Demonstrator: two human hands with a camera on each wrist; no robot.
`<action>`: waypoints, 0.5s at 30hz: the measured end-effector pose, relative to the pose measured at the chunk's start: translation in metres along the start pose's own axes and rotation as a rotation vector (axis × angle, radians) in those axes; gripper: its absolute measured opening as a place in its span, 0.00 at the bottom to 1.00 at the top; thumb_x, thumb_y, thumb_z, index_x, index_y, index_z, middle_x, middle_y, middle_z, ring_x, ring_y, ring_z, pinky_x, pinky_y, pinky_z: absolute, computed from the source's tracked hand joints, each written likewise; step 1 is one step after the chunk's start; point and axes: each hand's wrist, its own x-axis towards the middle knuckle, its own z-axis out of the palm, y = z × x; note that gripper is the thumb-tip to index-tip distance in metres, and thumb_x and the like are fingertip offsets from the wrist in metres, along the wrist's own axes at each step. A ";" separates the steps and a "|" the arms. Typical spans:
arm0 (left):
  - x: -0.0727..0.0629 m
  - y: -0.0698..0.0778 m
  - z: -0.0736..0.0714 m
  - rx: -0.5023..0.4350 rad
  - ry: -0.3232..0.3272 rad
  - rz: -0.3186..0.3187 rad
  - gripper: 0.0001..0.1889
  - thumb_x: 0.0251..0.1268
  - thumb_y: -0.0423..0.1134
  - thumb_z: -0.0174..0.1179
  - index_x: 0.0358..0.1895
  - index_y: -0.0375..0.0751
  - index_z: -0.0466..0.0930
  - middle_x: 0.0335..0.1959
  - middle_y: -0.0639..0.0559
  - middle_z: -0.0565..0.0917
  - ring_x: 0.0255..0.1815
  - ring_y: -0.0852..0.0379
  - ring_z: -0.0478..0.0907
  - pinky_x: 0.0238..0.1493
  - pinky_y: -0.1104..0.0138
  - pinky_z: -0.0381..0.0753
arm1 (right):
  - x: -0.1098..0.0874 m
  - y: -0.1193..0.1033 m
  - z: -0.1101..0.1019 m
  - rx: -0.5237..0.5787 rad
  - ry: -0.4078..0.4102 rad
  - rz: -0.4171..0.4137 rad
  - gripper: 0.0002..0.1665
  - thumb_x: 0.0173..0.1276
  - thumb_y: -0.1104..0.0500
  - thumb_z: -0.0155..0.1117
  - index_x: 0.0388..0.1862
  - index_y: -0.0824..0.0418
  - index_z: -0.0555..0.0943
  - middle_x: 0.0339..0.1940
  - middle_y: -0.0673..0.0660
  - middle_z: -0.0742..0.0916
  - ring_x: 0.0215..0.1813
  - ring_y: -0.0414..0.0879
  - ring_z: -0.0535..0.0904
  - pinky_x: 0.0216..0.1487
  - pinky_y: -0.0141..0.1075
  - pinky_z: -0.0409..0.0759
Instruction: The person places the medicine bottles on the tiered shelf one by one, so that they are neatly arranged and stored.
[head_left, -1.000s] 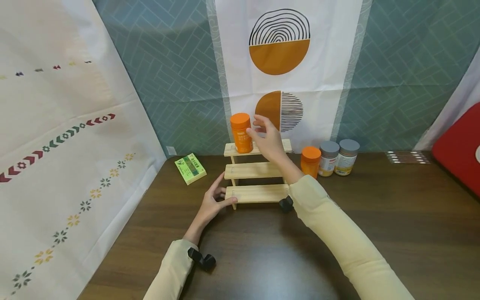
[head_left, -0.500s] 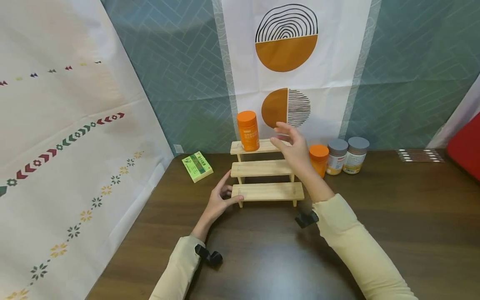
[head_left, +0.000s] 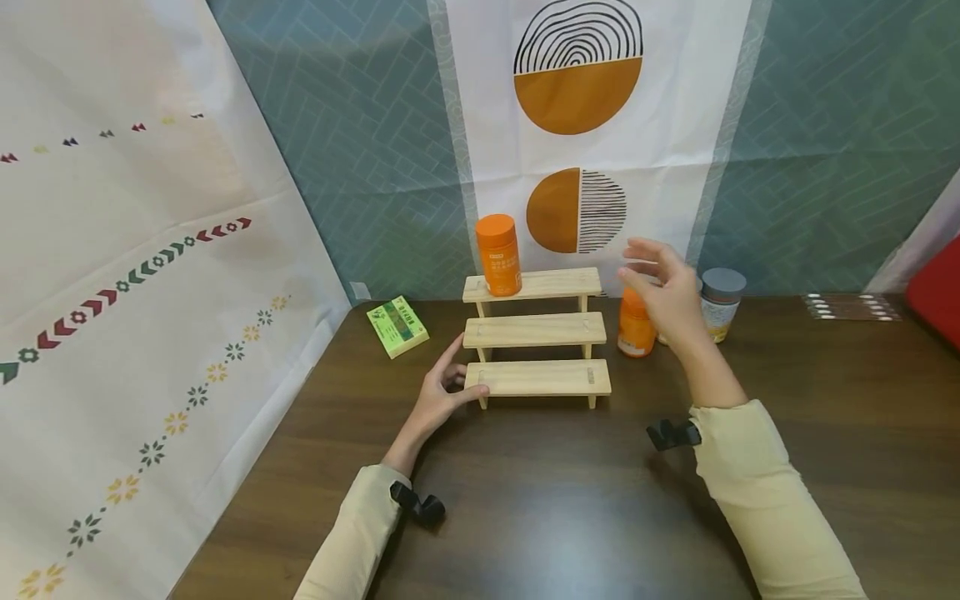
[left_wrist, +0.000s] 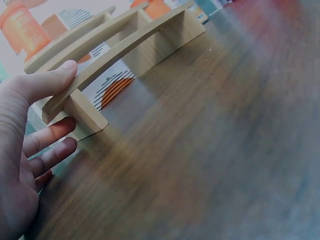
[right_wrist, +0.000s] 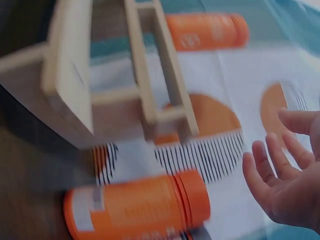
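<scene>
A three-step wooden display shelf (head_left: 534, 332) stands on the table, its left end held by my left hand (head_left: 437, 397). In the left wrist view the thumb (left_wrist: 50, 82) lies over the lowest step and the other fingers are beneath it. On the top step, toward the left, an orange bottle (head_left: 499, 257) stands upright. My right hand (head_left: 670, 293) holds nothing, fingers loosely bent, just above and in front of a second orange bottle (head_left: 636, 327) right of the shelf. The right wrist view shows that bottle (right_wrist: 137, 205) apart from the right hand (right_wrist: 290, 175).
Behind the right hand stands a grey-lidded bottle (head_left: 722, 308); another beside it is mostly hidden. A green and yellow box (head_left: 398, 327) lies left of the shelf. Farther right are a flat brown pack (head_left: 851, 307) and a red object (head_left: 937, 292). Patterned cloth hangs behind.
My right hand has moved away from the orange bottle on the top step, rightward to the second orange bottle. The left hand keeps its hold on the shelf. The head view has shifted slightly.
</scene>
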 end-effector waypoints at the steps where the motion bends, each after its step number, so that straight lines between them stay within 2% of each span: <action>1: 0.001 0.001 0.000 -0.001 -0.004 0.003 0.47 0.56 0.26 0.67 0.78 0.39 0.50 0.42 0.26 0.83 0.37 0.54 0.79 0.45 0.65 0.74 | 0.002 0.001 -0.007 0.007 0.017 0.015 0.27 0.71 0.56 0.61 0.68 0.55 0.72 0.55 0.46 0.81 0.53 0.33 0.75 0.51 0.24 0.75; 3: 0.002 0.001 0.001 0.001 -0.008 0.005 0.47 0.56 0.26 0.67 0.78 0.39 0.50 0.42 0.26 0.83 0.37 0.53 0.79 0.45 0.65 0.74 | 0.005 0.003 -0.022 0.016 0.059 0.033 0.26 0.70 0.56 0.62 0.67 0.53 0.73 0.50 0.38 0.81 0.51 0.29 0.76 0.48 0.20 0.75; 6: 0.003 0.001 0.001 0.006 -0.009 0.009 0.47 0.56 0.26 0.67 0.78 0.38 0.50 0.42 0.26 0.83 0.37 0.54 0.80 0.44 0.66 0.74 | 0.007 0.006 -0.039 0.021 0.122 0.048 0.25 0.69 0.56 0.63 0.65 0.52 0.75 0.45 0.32 0.81 0.47 0.27 0.76 0.46 0.18 0.74; 11: 0.000 0.000 0.000 0.009 -0.013 -0.001 0.47 0.57 0.25 0.66 0.78 0.38 0.49 0.42 0.26 0.83 0.37 0.57 0.79 0.46 0.65 0.75 | 0.009 0.017 -0.058 -0.005 0.188 0.072 0.25 0.69 0.56 0.63 0.65 0.51 0.76 0.44 0.31 0.81 0.47 0.27 0.75 0.46 0.19 0.72; 15: -0.001 0.001 0.000 0.004 -0.013 -0.008 0.47 0.57 0.25 0.66 0.78 0.39 0.50 0.42 0.26 0.83 0.38 0.54 0.79 0.47 0.65 0.75 | 0.010 0.024 -0.070 -0.052 0.236 0.100 0.25 0.70 0.56 0.63 0.65 0.51 0.75 0.44 0.29 0.80 0.47 0.26 0.73 0.48 0.21 0.70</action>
